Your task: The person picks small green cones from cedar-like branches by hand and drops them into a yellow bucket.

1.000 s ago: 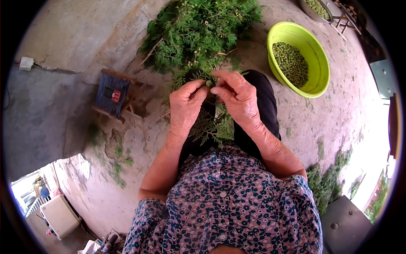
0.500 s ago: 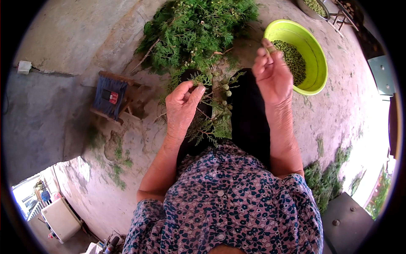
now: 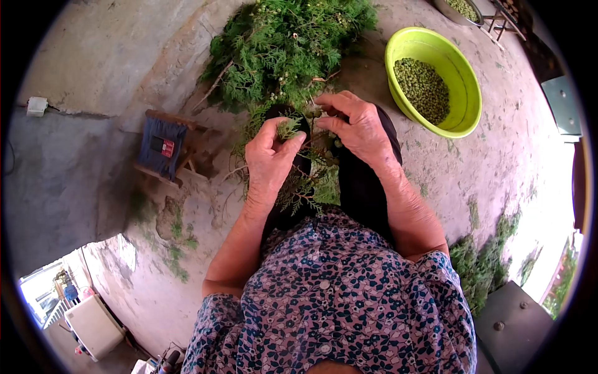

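Observation:
My left hand (image 3: 270,156) pinches a leafy evergreen sprig (image 3: 288,128) from a branch lying over my black-trousered lap. My right hand (image 3: 359,133) is just to the right, thumb and fingers curled in at the branch's small round green cones; what exactly is between its fingertips is hidden. A large leafy heap of cut branches (image 3: 283,43) lies beyond my knees. To the right of it stands a lime-green plastic tub (image 3: 460,109) partly filled with small green cones (image 3: 420,90).
A small wooden folding stool (image 3: 159,140) with blue fabric and a small dark-and-red object stands at left. At upper right is a metal bowl of cones (image 3: 461,9) on a stand. Loose greenery (image 3: 483,262) lies at right, a metal plate (image 3: 511,321) below it, a white appliance (image 3: 93,327) lower left.
Half a second ago my right hand was raised near the tub, fingers loose and blurred; it has come back leftward to the branch. My left hand stays on the sprig.

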{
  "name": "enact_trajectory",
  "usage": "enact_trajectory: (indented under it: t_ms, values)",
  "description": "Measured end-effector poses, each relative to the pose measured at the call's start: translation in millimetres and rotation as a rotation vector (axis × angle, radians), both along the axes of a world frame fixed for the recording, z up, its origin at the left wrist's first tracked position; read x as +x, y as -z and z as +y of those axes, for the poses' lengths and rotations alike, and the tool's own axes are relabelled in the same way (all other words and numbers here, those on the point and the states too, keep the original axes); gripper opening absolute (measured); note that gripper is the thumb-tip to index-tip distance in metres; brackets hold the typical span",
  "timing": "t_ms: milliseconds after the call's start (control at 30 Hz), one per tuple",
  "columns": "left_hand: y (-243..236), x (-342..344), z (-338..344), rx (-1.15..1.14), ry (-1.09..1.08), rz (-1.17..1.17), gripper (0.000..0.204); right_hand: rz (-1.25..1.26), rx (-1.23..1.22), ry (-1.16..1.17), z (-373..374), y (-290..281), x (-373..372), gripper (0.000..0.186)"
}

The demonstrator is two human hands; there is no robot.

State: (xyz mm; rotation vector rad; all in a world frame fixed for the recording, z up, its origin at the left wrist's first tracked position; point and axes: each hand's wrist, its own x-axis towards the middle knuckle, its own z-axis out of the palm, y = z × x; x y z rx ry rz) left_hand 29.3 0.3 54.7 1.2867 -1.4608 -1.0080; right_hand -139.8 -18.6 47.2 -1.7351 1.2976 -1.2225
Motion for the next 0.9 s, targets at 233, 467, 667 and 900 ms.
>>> enact_trajectory:
  t_ms: [233,467,667,900]
  values:
    - [0.1,7.3,2.4,0.035,-0.003,0.038,0.015,-0.028,0.064,0.053,3.0,8.0,10.4,0.021]
    - [8.8,1.6,-12.8,-0.101,0.118,-0.412,0.020,-0.127,0.067,0.037,11.4,4.5,9.8,0.021]
    - [-1.3,0.5,-23.2,0.238,0.298,-0.004,0.021,-0.227,0.000,-0.010,8.8,11.8,7.5,0.021]
    - [-7.0,-4.2,-23.7,0.545,0.244,0.241,0.016,-0.367,0.083,0.026,10.7,10.2,9.7,0.017]
